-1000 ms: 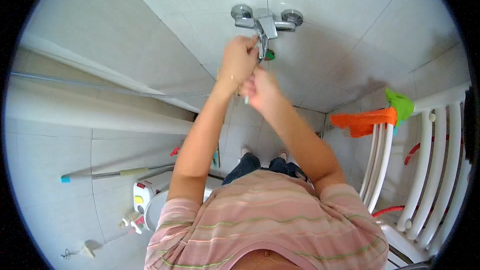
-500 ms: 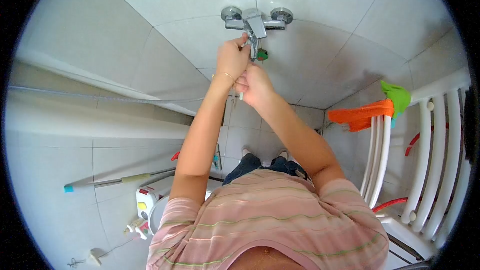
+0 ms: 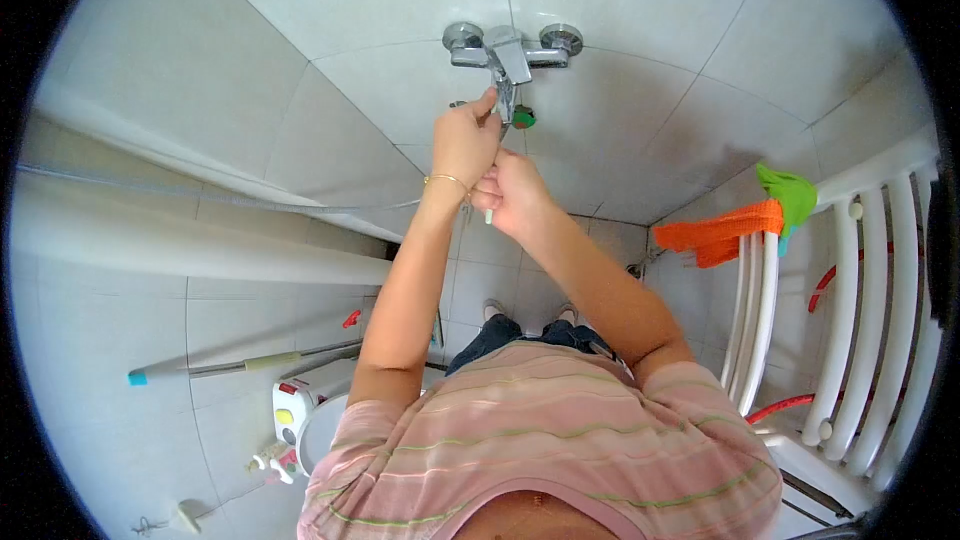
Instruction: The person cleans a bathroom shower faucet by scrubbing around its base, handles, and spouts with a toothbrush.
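Observation:
A chrome mixer tap is fixed to the tiled wall in front of me. My left hand, with a thin gold bracelet at its wrist, is closed just below the tap's spout; what lies inside its fingers is hidden. Close against it, slightly lower and to the right, my right hand has its fingers curled in. A small white piece pokes out beneath the right fingers. Behind the hands, a green and red object shows by the spout.
A grey hose stretches from the left toward my wrists. At right stands a white slatted rack with an orange cloth and a green cloth. On the left are a pole and a white appliance.
Both hands have dropped a little lower, away from the tap body, staying together. The left fingers sit farther down the spout. The white piece moved down with the right hand.

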